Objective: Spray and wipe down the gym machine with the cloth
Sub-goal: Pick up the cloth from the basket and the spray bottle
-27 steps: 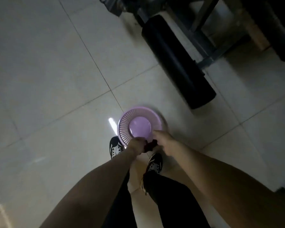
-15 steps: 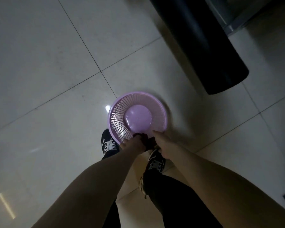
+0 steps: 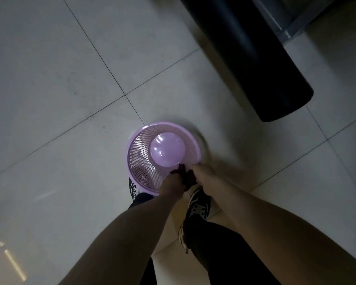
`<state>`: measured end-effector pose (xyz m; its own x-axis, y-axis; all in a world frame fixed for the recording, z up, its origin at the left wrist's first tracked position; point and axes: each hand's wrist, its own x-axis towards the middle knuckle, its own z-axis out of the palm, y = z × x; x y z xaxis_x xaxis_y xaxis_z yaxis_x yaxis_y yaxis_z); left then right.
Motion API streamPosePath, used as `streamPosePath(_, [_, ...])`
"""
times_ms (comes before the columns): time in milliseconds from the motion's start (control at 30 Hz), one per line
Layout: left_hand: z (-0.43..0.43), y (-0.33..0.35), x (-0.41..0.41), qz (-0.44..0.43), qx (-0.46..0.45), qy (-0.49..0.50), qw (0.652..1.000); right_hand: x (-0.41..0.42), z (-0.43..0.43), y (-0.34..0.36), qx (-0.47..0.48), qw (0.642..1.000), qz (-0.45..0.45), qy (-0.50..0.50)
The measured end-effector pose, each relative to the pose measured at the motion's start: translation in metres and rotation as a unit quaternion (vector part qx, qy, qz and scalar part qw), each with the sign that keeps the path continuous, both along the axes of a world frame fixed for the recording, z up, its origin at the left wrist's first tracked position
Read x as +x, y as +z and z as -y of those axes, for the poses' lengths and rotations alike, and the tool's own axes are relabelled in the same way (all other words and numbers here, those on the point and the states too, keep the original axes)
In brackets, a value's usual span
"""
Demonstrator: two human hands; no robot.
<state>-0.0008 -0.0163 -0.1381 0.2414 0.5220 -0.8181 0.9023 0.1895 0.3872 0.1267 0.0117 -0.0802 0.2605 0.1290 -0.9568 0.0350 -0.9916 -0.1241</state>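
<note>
The dark red cloth (image 3: 184, 176) is over the near edge of the purple basket (image 3: 139, 155), on the side closest to the person, and it sits right between the two hands. The left hand (image 3: 171, 187) is at the near edge of the basket with its fingers curled round one end of the cloth. The right hand (image 3: 203, 177) is just beside the basket's near right edge, and its fingers are curled round the other end of the cloth. The cloth is bunched up and twisted between them, so only a small dark lump shows. The picture is a bit blurry here, so I cannot tell if the right hand also touches the basket's rim. The basket has walls full of little holes and a smooth, shiny round bottom. Past the far right side of the basket, well apart from it, lies a fat black roller pad (image 3: 255, 58) of the gym machine, with a grey metal bar (image 3: 284, 23) beside it. Just under the near edge of the basket are the person's shoes: the left shoe (image 3: 134, 189) half hidden by the basket, and the right shoe (image 3: 198, 206) below the hands. The basket is on a pale tiled floor (image 3: 70, 79). Counting: one cloth, one basket, two hands, two shoes, one black roller pad
</note>
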Motion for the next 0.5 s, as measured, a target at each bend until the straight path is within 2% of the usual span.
streamPosePath(100, [-0.007, 0.008, 0.004, 0.063, 0.02, 0.107, 0.992, 0.007, -0.007, 0.003, 0.011, 1.0, 0.021, -0.004])
streamPosePath(267, [-0.025, 0.066, -0.002, 0.129, 0.054, 0.274, 0.952, 0.011, -0.019, 0.048, 0.072, 0.993, 0.089, -0.011])
streamPosePath(367, [-0.041, 0.106, -0.005, 0.147, 0.047, 0.315, 0.937, 0.01, -0.027, 0.088, 0.112, 0.988, 0.106, 0.021])
streamPosePath(500, [-0.053, 0.164, -0.01, 0.17, 0.018, 0.32, 0.932, 0.01, -0.037, 0.15, 0.114, 0.984, 0.11, 0.079])
